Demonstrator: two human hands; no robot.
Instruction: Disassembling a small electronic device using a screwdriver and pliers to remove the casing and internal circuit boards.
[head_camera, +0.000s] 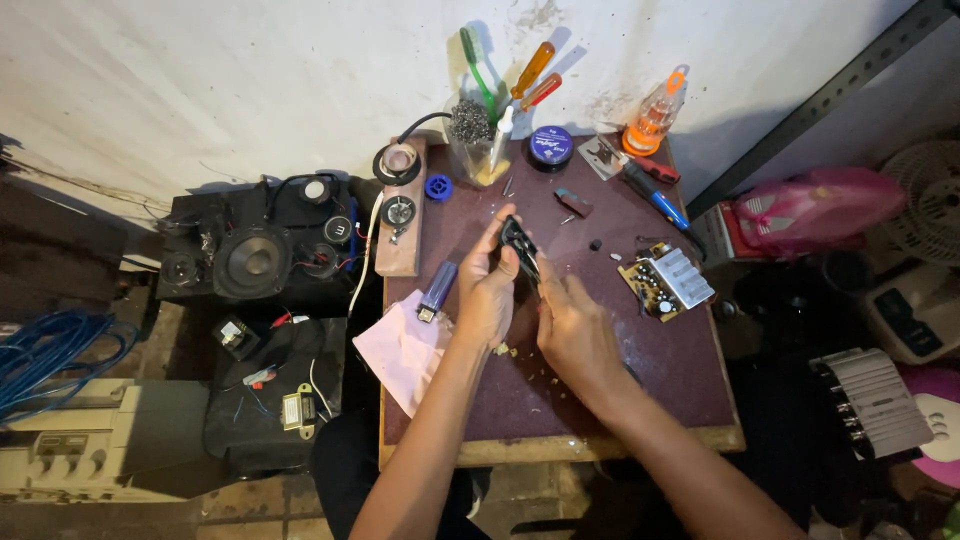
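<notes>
My left hand (487, 290) and my right hand (572, 325) meet over the middle of a small dark-topped work table (660, 380). Both hold a small black plastic part (519, 244), tilted up between the fingertips. The left hand grips it from the left side and the right hand from below and right. What the part is exactly cannot be made out. A purple lighter (437, 290) lies just left of the left hand, on a pink cloth (400, 350).
A circuit board with a metal heat sink (665, 280) lies to the right. At the back stand a jar with screwdrivers (478, 140), a round blue tin (551, 146), an orange bottle (655, 118) and a blue-handled tool (655, 195). Speaker parts (250, 260) sit on the left.
</notes>
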